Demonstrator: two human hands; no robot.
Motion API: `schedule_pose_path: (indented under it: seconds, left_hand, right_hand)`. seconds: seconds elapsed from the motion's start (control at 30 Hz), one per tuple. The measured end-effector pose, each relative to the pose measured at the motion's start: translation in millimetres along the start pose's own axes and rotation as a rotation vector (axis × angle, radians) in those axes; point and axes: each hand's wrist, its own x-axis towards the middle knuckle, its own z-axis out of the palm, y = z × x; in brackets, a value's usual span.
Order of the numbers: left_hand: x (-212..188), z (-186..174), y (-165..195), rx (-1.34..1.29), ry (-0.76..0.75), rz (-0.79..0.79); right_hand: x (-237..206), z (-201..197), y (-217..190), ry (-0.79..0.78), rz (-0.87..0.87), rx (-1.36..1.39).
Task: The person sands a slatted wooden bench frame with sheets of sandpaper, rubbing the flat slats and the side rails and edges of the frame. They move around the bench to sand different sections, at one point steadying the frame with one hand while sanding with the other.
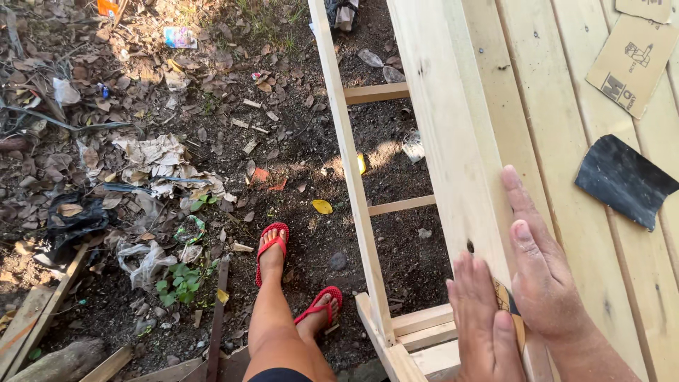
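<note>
Flanking pale plank decking (566, 184), littered dirt ground (141, 141)

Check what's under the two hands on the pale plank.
Between the left hand and right hand, a brownish sheet piece with a dark edge shows, pressed against the pale plank. Most of it is covered by the hands, so its full shape is hidden.

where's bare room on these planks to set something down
Free: the planks between the right hand and the black sheet. Crowded: the top right corner with cardboard pieces, and the near plank edge under the left hand.
</note>
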Motion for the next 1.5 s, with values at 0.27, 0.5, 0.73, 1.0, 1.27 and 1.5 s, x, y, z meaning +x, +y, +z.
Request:
schedule_pose_path:
  seconds: [0.27, 0.5, 0.73, 1.0, 1.27, 1.5]
  left_hand:
    - [185, 25, -104, -0.05, 0.223, 0.154]
    - [54, -1, -13, -0.014, 0.047, 0.042]
    - [168, 7, -57, -0.069, 0.187, 0.078]
    - [109, -2, -27, 0.024, 0.097, 0.067]
    - [188, 2, -49, -0.052, 0.191, 0.177]
    - [237, -16, -17, 0.004, 0.179, 0.094]
  right_hand:
    - [-1, 3, -12, -0.079, 0.055, 0.284]
    - [0, 6, -18, -0.08, 0.091, 0.321]
    - [-2, 7, -15, -0.118, 0.087, 0.389]
    - [-1, 5, -14, -0.071, 0.113, 0.283]
    - [-3, 3, -11, -0.044, 0.098, 0.13]
    - [-5, 5, -8, -0.061, 0.141, 0.345]
